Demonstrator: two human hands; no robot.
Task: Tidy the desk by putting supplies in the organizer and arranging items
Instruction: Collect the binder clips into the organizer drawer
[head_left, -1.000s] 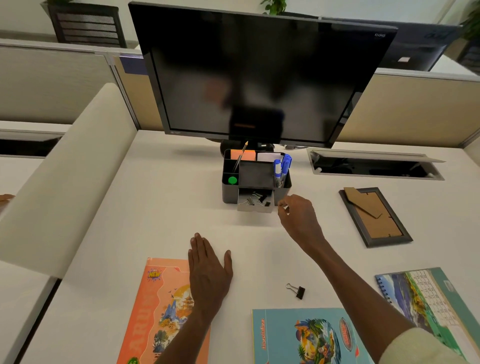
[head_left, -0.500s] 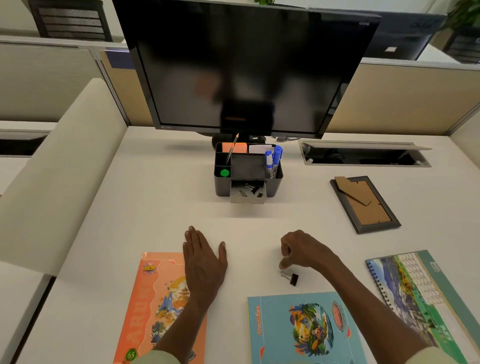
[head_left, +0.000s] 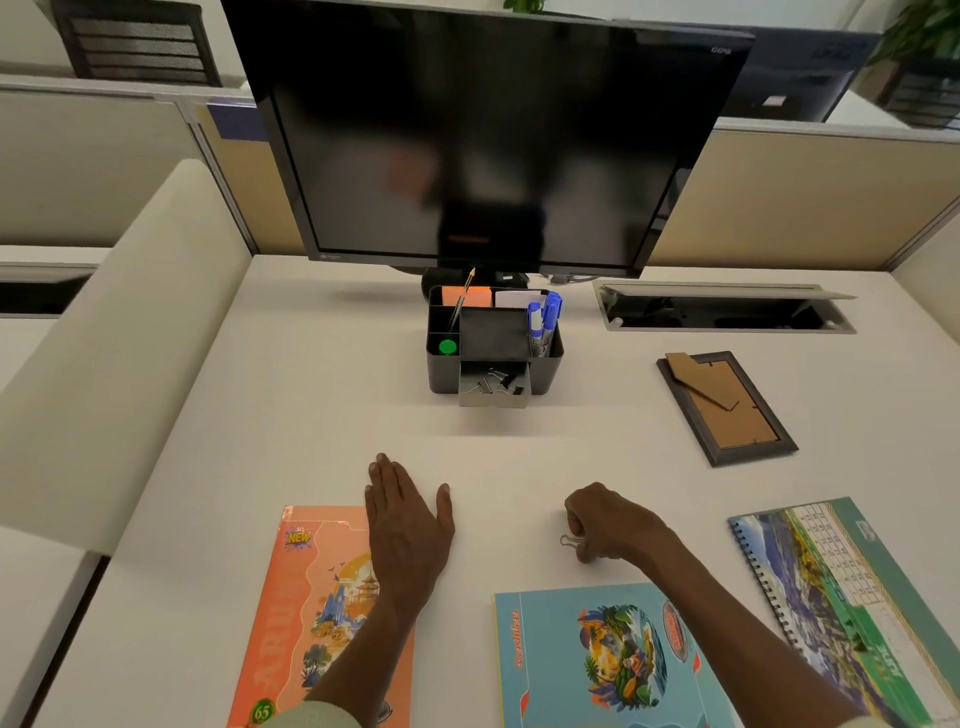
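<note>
Views: one, head-worn, wide-angle. Position: above the near edge of the table (head_left: 322, 415), at the seated or standing person's head. Facing: forward and steeply down, toward the monitor (head_left: 483, 135) at the table's far side. Range: close; both forearms enter from the bottom edge, the left hand (head_left: 408, 525) and right hand (head_left: 610, 522) in the lower middle of the frame. Centre of frame: organizer (head_left: 493, 345), below the monitor. Upper margin: partitions and neighbouring desks, bowed by the lens. Lower margin: notebooks cut off by the frame edge. Shared coverage: not applicable, single view only.
</note>
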